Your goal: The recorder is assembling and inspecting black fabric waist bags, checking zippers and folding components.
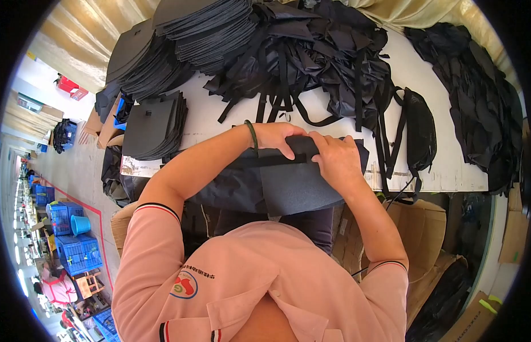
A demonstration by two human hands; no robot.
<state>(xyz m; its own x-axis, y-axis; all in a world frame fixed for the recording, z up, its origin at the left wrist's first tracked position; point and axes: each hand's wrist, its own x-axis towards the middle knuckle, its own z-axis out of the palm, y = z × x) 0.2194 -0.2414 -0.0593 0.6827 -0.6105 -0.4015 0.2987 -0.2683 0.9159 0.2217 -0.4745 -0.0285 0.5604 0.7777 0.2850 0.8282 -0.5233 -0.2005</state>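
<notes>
At the table's near edge, a dark grey stiff panel [302, 185] lies against a black fabric piece [228, 185], both hanging partly over the edge. A black strap-like strip runs across the panel's upper part. My left hand [277, 138], with a dark bracelet at the wrist, grips the fabric at the panel's top edge, thumb toward me. Close beside it on the right, my right hand [338, 162] has its fingers bent over the same panel, closed on its upper right part. The fingertips of both hands nearly meet; what lies under them is partly hidden.
Stacks of dark panels [211, 37] stand at the back left, with a smaller stack [154, 126] nearer. Black fabric pieces with straps [317, 57] are heaped behind my hands. At right are a black mesh pouch [420, 131] and more fabric [476, 97]. An open cardboard box [428, 233] sits below.
</notes>
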